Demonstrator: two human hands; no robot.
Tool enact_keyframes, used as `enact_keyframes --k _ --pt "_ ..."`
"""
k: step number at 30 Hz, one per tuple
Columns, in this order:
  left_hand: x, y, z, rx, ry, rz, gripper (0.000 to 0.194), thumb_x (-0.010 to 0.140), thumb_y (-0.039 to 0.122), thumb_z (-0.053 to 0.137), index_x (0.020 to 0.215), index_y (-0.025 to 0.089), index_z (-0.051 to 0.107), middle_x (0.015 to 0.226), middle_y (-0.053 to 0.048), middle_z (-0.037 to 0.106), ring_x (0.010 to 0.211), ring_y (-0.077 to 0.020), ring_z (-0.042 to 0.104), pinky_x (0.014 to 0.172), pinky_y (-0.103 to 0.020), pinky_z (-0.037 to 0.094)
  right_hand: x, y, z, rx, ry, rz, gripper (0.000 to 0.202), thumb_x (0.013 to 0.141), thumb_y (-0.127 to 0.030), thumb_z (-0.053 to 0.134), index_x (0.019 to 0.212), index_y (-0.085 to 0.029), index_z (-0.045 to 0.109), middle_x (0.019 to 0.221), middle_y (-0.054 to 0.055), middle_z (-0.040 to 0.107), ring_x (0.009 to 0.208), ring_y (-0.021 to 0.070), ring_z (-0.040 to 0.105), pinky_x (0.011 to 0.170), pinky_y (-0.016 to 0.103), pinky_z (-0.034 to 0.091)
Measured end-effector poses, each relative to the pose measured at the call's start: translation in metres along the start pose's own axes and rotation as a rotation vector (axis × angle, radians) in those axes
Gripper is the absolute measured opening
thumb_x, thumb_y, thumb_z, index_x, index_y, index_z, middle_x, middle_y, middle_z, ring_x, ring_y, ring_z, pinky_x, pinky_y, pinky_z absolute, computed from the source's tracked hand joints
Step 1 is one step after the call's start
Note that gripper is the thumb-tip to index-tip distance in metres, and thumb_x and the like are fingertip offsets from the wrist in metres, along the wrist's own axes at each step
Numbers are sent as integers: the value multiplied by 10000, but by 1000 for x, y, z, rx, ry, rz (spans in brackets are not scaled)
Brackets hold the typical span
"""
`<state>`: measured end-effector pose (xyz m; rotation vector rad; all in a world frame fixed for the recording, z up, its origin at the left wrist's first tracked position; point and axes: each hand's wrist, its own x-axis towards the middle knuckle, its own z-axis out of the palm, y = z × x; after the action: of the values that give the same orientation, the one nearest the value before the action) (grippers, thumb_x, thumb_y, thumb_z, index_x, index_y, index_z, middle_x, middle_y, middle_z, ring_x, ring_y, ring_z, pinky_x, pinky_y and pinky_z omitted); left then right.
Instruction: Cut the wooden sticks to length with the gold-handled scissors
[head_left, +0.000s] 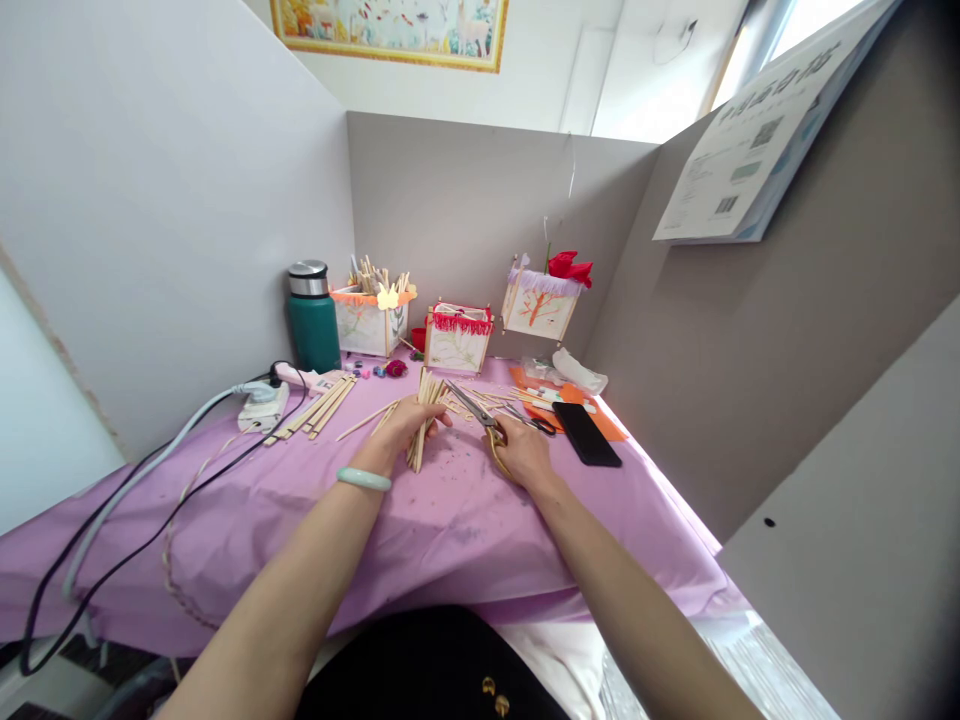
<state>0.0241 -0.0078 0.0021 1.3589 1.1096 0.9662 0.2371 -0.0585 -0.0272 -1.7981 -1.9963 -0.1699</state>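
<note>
My left hand point(405, 425), with a pale green bangle point(364, 478) at the wrist, is wrapped round a bundle of thin wooden sticks point(421, 440) held roughly upright over the table. In my right hand point(521, 450) is a pair of scissors point(480, 410) with gold-coloured handles. Its blades point up and left toward the bundle, and I cannot tell whether they touch it. Loose short sticks point(491, 397) lie on the purple cloth point(465, 510) behind both hands. More long sticks point(322, 408) lie to the left.
A green bottle point(313, 325) stands at back left by a stick-filled paper box point(371, 320). Beyond my hands is a red-fringed box point(459, 338); another box point(541, 300) hangs on the right. A black phone point(586, 433) lies right. Cables point(157, 460) run from a power strip point(262, 408).
</note>
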Motion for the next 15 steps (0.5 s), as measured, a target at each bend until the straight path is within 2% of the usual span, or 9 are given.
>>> enact_keyframes --k 5,9,11,15 --pt "-2 0 1 28 11 17 250 744 301 633 596 104 679 375 -10 464 343 -83 394 377 -205 269 1 2 3 -19 20 27 279 926 -414 450 1075 -277 643 974 28 711 887 193 629 690 269 373" --pt "-6 2 2 35 0 25 244 754 292 625 607 105 681 381 -4 462 347 -80 390 371 -200 262 4 6 6 -64 -7 60 252 899 -412 481 1009 -265 653 948 35 715 868 203 637 661 271 358" --pt "-5 3 3 24 37 11 239 761 274 616 599 106 669 383 -5 465 344 -83 392 363 -202 261 4 6 6 -65 -5 49 261 906 -422 467 1006 -265 651 940 32 716 864 202 639 655 270 353" --pt "1 1 3 -37 178 3 154 763 223 611 672 111 664 502 -33 587 365 -86 441 373 -207 313 4 5 5 -70 -20 50 264 910 -430 462 993 -268 652 932 28 714 847 199 638 653 271 356"
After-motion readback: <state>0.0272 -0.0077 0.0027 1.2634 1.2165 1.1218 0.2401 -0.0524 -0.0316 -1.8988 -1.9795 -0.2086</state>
